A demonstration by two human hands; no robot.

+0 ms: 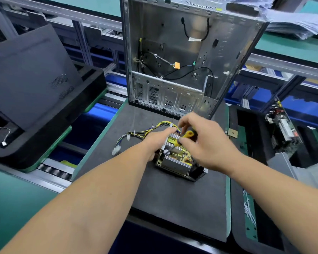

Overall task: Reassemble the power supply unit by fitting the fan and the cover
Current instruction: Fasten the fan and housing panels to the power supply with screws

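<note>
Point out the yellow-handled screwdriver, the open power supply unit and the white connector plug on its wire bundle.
yellow-handled screwdriver (188, 133): head view, on the yellow handle.
open power supply unit (174, 163): head view, on the near metal heatsink.
white connector plug (116, 149): head view, on the plug body.
</note>
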